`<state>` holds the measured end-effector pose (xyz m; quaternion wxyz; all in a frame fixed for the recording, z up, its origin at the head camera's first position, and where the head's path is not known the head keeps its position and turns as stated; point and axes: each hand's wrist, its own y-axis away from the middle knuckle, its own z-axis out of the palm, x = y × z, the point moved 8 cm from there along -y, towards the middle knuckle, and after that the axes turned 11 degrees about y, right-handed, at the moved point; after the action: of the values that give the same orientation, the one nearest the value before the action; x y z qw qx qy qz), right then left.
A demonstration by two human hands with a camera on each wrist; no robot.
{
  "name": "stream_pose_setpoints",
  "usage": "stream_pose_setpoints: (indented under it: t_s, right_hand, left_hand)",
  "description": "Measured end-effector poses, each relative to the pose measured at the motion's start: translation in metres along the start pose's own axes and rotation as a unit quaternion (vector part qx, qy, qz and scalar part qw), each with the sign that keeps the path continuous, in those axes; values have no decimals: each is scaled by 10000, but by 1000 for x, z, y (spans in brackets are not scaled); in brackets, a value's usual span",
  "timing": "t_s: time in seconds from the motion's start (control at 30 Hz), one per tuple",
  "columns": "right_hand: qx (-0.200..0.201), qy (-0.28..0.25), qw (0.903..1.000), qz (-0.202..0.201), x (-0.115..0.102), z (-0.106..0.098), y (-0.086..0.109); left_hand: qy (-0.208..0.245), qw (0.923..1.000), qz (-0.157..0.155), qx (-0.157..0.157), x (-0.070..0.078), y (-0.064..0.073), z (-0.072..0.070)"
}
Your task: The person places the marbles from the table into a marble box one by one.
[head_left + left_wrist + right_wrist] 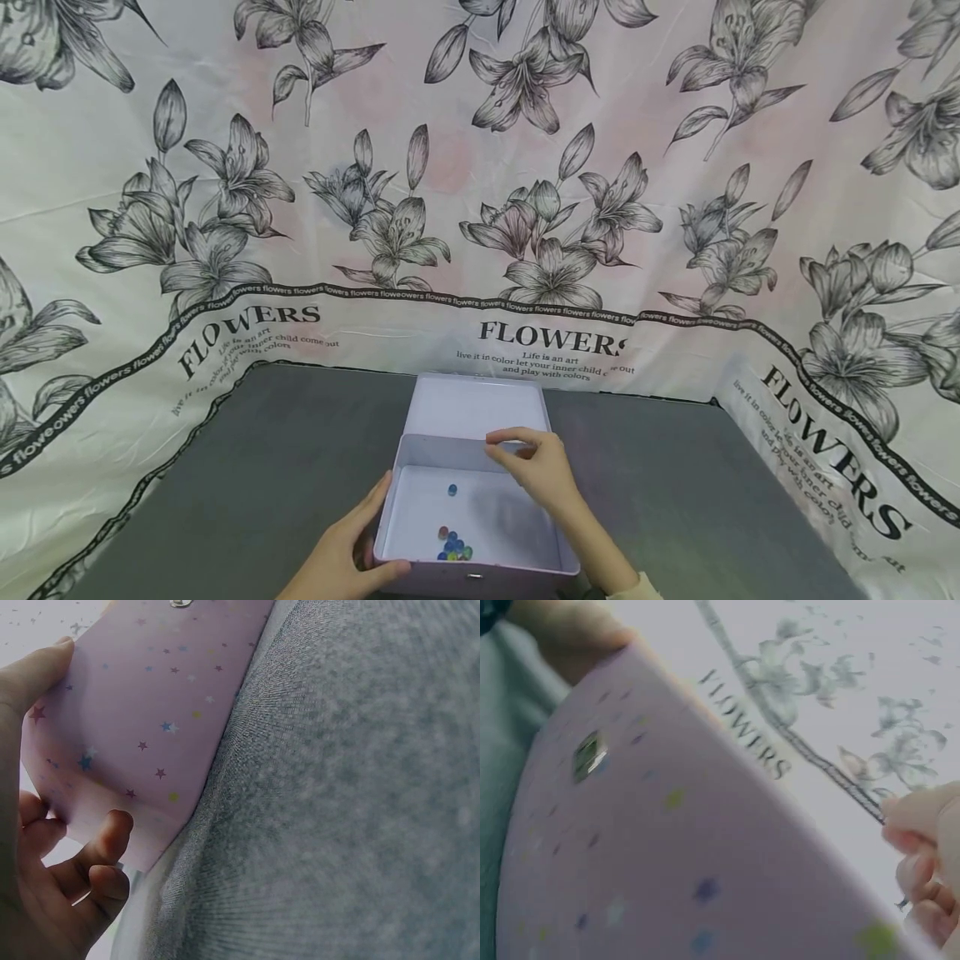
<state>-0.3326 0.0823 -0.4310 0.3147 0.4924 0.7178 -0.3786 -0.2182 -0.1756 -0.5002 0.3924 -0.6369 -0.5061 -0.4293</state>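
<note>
A lilac hinged box (517, 572) with star prints and a metal clasp (181, 602) lies with its lid (478, 400) tipped back. Inside, several glass marbles (455, 543) cluster by the front wall, and a single blue marble (452, 490) sits farther back. My left hand (348, 542) holds the box's front left corner, thumb at the front rim and fingers along the side. Over the right back part of the box is my right hand (536, 467), thumb and index fingertips brought together; I cannot tell whether something small is between them.
The box stands on a dark grey table (292, 450). Around the table's back and sides hangs a white curtain (420, 333) printed with lilies and "FLOWERS" lettering.
</note>
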Motion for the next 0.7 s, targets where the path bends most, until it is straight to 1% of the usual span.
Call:
stream_pose_setpoints:
  t_s: [0.1,0.2,0.27,0.37,0.43,0.47,0.5,0.53,0.6,0.63,0.7]
  right_hand:
    - [293,-621,9976,95,1,-10,1]
    - [540,-1045,9930,84,2,-20,3]
    - [666,-1190,9906,44,3,-25,4]
    - [791,-1091,9909,-26,7,-32,6]
    - [827,-741,9937,-136,11,-38,8]
    - [834,-465,9953,-184,13,-42,10]
    - [849,-164,9960,-243,15,-46,12]
    - [868,157,9955,-342,16,-51,14]
    - [915,811,9911,-533,19,-63,19]
    - [942,1151,9870,-611,21,-69,23]
    - [971,1782,9767,-705,25,-83,29]
  left_hand:
    - [-37,10000,-21,1,1,0,0]
    - [-43,10000,-39,-32,2,0,0]
    - [5,9999,-9,-107,3,-1,-2]
    - [115,9994,70,-313,2,-1,-6]
    - [94,9987,124,-489,1,-1,-12]
    - [-56,9982,225,-548,2,-1,-16]
    - [-304,9976,285,-549,1,-1,-20]
    - [-479,9971,266,-533,1,-1,-26]
    - [-901,9948,216,-417,1,-1,-38]
    - [-1178,9924,209,-291,2,-1,-45]
    - [-1791,9838,116,46,4,-2,-60]
